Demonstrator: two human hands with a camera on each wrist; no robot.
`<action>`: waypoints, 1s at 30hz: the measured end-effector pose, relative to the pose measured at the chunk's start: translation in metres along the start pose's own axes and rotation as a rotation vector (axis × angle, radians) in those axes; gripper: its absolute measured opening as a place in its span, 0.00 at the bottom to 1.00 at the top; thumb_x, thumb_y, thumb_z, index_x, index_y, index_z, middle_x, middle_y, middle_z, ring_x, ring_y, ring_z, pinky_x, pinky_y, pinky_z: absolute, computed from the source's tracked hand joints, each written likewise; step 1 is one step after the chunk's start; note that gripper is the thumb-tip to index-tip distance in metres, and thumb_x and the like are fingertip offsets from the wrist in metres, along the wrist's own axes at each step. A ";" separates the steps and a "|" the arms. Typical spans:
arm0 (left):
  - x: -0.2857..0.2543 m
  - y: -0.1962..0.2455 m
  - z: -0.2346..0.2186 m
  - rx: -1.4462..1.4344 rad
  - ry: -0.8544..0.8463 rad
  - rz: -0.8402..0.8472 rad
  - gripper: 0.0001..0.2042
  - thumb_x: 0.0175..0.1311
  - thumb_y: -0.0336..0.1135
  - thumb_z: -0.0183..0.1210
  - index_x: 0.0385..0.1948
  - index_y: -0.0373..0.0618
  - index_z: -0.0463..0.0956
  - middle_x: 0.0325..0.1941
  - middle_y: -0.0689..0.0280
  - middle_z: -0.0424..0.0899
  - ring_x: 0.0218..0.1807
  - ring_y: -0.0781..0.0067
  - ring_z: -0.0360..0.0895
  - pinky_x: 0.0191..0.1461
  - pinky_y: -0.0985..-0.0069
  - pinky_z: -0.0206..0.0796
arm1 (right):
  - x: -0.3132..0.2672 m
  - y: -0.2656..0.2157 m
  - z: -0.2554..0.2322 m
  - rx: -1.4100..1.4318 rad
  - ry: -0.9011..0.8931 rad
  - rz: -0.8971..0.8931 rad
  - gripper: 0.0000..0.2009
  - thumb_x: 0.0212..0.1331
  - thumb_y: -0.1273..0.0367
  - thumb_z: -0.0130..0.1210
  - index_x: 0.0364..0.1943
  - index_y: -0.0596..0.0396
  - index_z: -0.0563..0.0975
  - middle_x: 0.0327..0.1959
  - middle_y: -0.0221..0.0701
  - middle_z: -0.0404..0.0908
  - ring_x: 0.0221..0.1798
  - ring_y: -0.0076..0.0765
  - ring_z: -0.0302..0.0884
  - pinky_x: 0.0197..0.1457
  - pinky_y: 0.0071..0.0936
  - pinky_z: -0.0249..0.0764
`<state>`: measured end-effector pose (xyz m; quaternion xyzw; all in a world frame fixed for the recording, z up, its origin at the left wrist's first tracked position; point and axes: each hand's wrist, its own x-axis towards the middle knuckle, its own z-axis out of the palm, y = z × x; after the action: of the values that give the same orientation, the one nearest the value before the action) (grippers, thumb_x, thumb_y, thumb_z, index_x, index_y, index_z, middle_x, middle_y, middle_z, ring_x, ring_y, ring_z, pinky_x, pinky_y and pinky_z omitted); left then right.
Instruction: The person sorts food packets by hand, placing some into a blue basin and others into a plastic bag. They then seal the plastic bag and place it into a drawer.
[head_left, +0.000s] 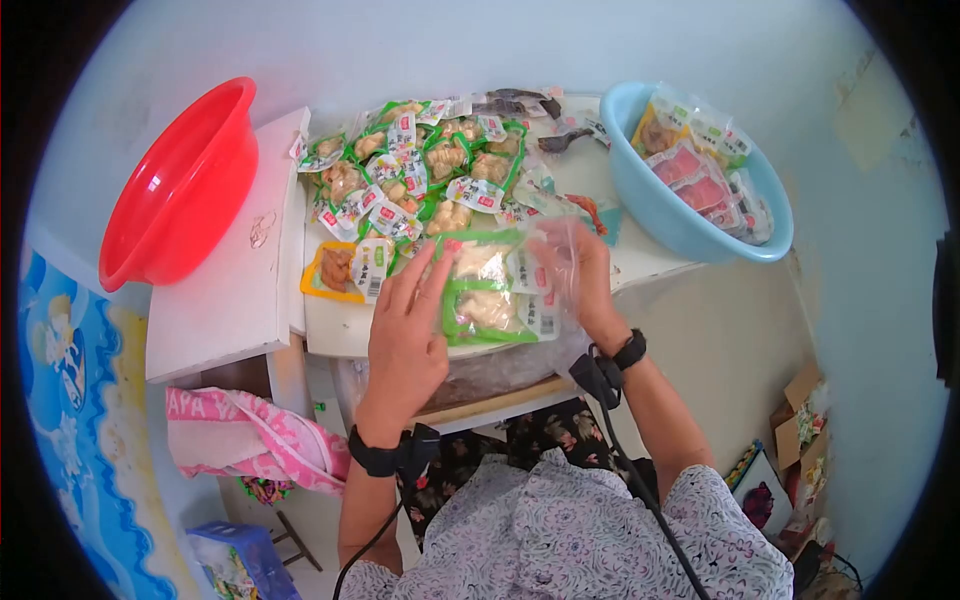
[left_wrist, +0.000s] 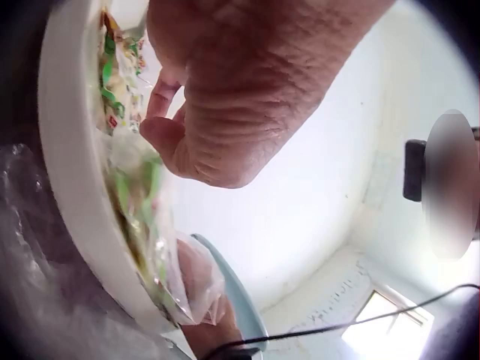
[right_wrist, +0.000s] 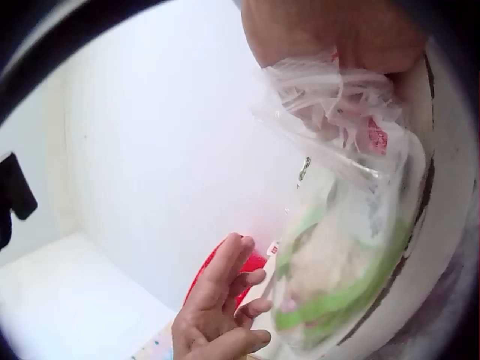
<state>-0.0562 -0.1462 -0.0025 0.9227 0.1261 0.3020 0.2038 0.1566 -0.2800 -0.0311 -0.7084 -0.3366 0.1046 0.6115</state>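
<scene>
A clear plastic bag (head_left: 548, 262) lies at the table's front edge with two green-edged food packets (head_left: 487, 310) side by side inside. My right hand (head_left: 590, 270) grips its gathered mouth; part of that hand shows through the film, and bunched plastic (right_wrist: 330, 105) fills the palm side in the right wrist view. At the bag's left end is my left hand (head_left: 408, 335), its fingers extended and loosely spread, with nothing held. In the right wrist view the left hand (right_wrist: 217, 315) is beside the packet end. Behind the bag lies a pile of similar packets (head_left: 420, 165).
A blue basin (head_left: 625, 190) holding several packets stands at the right, and a red basin (head_left: 180, 190) at the left. One yellow-edged packet (head_left: 345, 271) lies near my left hand. Dark scissors-like tools (head_left: 562, 140) lie at the back. Below the edge hangs crumpled clear plastic (head_left: 480, 380).
</scene>
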 end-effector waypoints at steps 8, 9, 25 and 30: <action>0.014 0.025 0.047 0.208 -0.105 0.133 0.34 0.67 0.47 0.64 0.73 0.42 0.68 0.81 0.52 0.62 0.83 0.47 0.53 0.83 0.49 0.46 | 0.003 -0.005 -0.008 0.383 0.019 0.102 0.12 0.74 0.73 0.55 0.57 0.62 0.75 0.42 0.33 0.84 0.31 0.24 0.82 0.29 0.23 0.77; 0.014 0.026 0.050 0.219 -0.098 0.122 0.34 0.67 0.47 0.64 0.73 0.44 0.68 0.81 0.52 0.62 0.83 0.48 0.53 0.83 0.49 0.46 | 0.003 -0.002 -0.011 0.418 0.044 0.058 0.13 0.74 0.72 0.55 0.58 0.62 0.75 0.45 0.33 0.85 0.34 0.24 0.83 0.34 0.22 0.77; 0.009 0.028 0.060 0.245 -0.036 0.093 0.33 0.64 0.50 0.66 0.72 0.51 0.73 0.81 0.52 0.63 0.83 0.47 0.54 0.81 0.47 0.46 | -0.030 0.011 -0.051 -0.073 0.197 -0.008 0.26 0.73 0.53 0.56 0.65 0.59 0.74 0.44 0.36 0.86 0.47 0.35 0.84 0.54 0.34 0.76; 0.009 0.033 0.062 0.232 -0.007 0.084 0.33 0.65 0.48 0.66 0.72 0.50 0.72 0.81 0.51 0.62 0.83 0.46 0.54 0.82 0.48 0.46 | -0.034 -0.023 -0.042 -0.292 -0.022 0.159 0.32 0.71 0.53 0.60 0.72 0.58 0.69 0.52 0.43 0.85 0.53 0.43 0.84 0.58 0.35 0.76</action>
<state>-0.0073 -0.1904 -0.0288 0.9457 0.1209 0.2901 0.0832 0.1465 -0.3341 -0.0090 -0.8129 -0.2979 0.1103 0.4882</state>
